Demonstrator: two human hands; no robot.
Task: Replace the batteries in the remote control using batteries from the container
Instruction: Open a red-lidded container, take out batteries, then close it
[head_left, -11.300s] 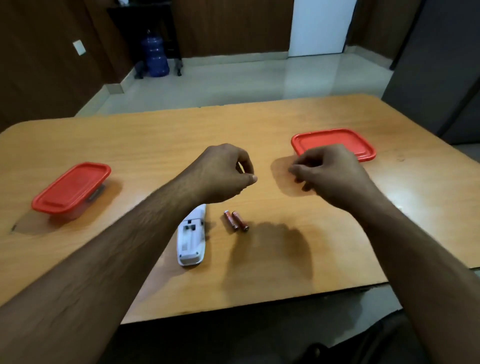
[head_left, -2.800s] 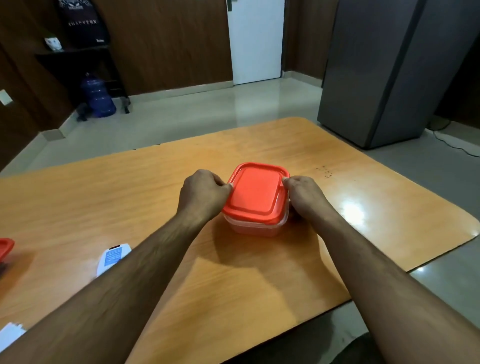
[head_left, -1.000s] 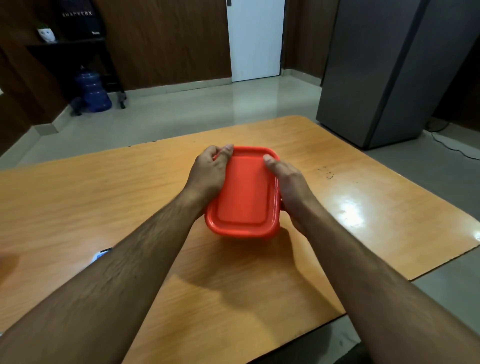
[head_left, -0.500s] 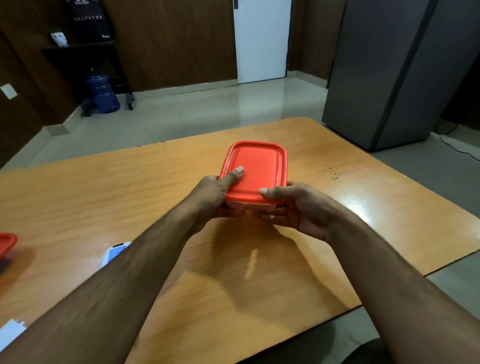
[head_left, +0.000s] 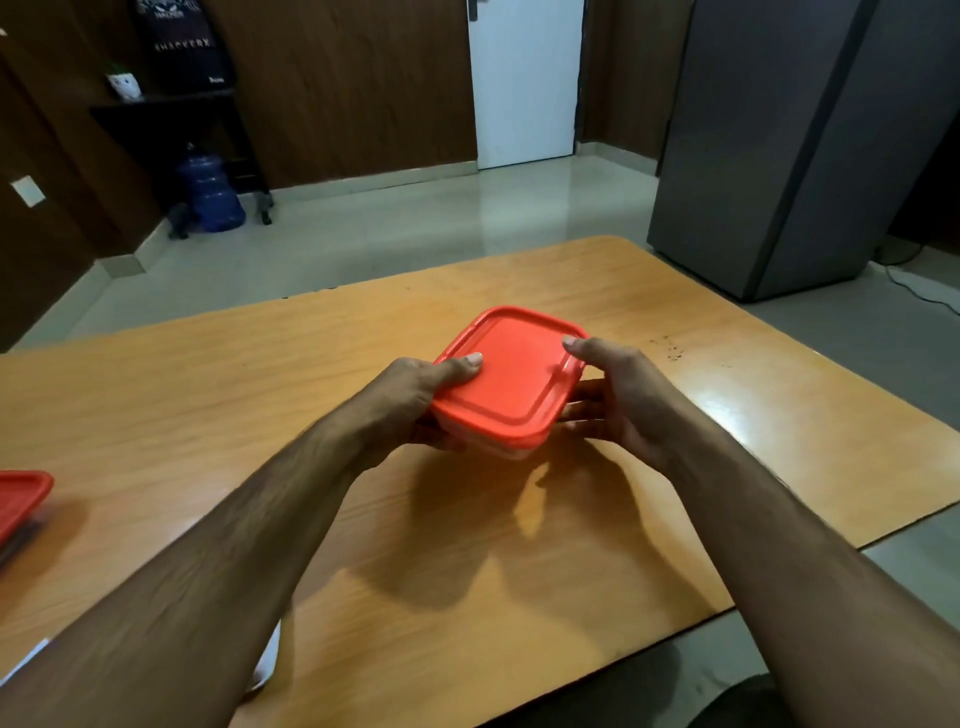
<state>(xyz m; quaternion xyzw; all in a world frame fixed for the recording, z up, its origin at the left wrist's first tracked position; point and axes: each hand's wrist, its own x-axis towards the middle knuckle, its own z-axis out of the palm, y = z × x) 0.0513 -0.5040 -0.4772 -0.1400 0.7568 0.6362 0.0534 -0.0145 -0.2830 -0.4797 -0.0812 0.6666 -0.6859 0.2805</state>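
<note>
Container (head_left: 511, 449): clear plastic tub, I see it lifted off the table, held between both hands and tilted, its far edge higher than the near one. Contents hidden from me.
Lid (head_left: 506, 376): red, rounded-square, seated on the tub; it covers nearly all of the body, only a thin clear strip shows under the near rim.
Left hand (head_left: 415, 397): grips the tub's left side, thumb laid flat on the lid near its left edge, fingers curled underneath.
Right hand (head_left: 621, 395): grips the right side, thumb on the lid's right rim, fingers spread beneath the tub and partly showing below the lid edge.
Table (head_left: 519, 597): orange-brown wood grain; the shadow of hands and tub falls on it just below them.
Second red lid (head_left: 18, 501): at the far left edge of my view, cut off by the frame, on another tub, well apart from the hands.
White object (head_left: 270, 657): a sliver shows under my left forearm; too hidden to name.
Background: white door (head_left: 524, 83), grey cabinet (head_left: 779, 145) at right, blue water jug (head_left: 210, 195) by a dark stand.
</note>
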